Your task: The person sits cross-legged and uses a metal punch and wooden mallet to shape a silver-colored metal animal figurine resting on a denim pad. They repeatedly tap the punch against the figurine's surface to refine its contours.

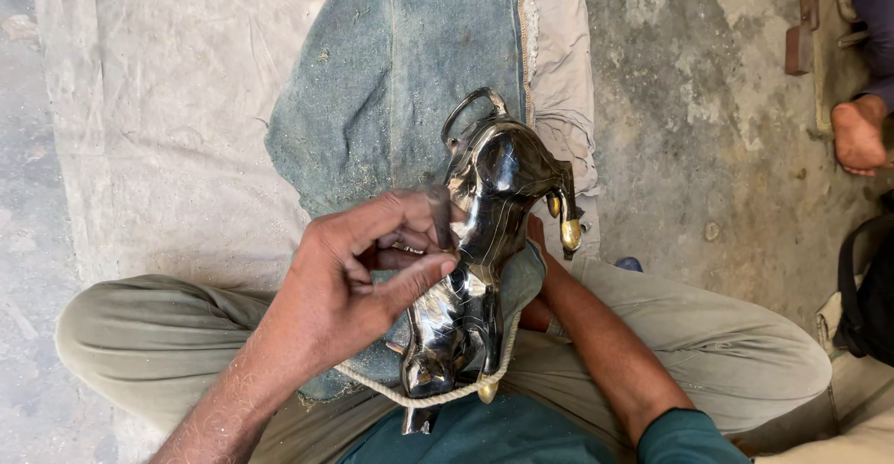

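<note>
While the person sits cross-legged on the floor, a dark polished metal animal figure with brass-coloured tips [484, 241] lies along the lap, its curved loop end pointing to 12 o'clock. The left hand [358, 282] is at 9 o'clock of the figure, and its thumb and fingers are pinched on a small dark tool [440, 215], which is blurred and touches the side of the figure. The right hand [537, 282] is mostly hidden behind the figure at 3 o'clock, so I cannot tell how its fingers stand. A worn blue denim cloth [391, 73] lies under the figure on a pale grey sheet [168, 120]. A thin whitish cord [438, 394] curves below the figure at 6 o'clock. At 2 o'clock, well apart, another person's bare foot [857, 134] rests on the concrete floor [689, 101].
</note>
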